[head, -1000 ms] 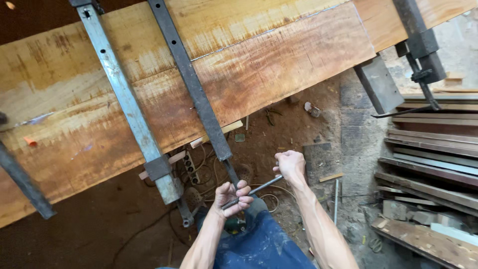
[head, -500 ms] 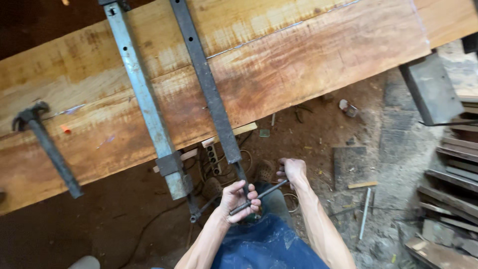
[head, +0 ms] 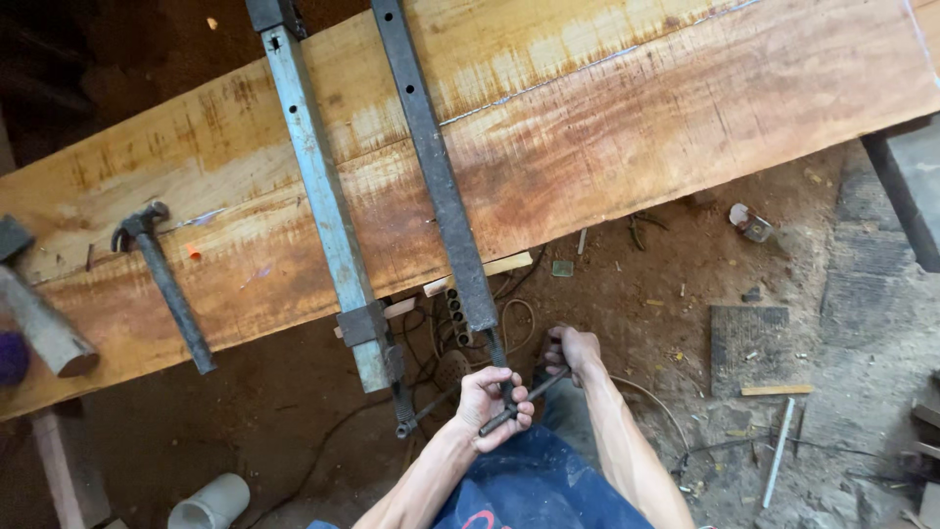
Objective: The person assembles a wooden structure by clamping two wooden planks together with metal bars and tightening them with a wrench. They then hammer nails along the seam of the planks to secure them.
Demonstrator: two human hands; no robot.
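Fingers of the left hand (head: 494,404) are curled shut around the lower end of a thin steel handle rod (head: 519,404), and those of the right hand (head: 573,353) close on its upper end. The rod runs on a diagonal from lower left to upper right, crossing the screw at the near end of the dark bar clamp (head: 436,171), so both hands sit on either side of that screw, the left one nearer the body. The clamp's long bar reaches away across the reddish wooden slab (head: 627,137), alongside a pale blue bar clamp (head: 318,186). A claw hammer (head: 162,279) lies on the slab, well apart to the left.
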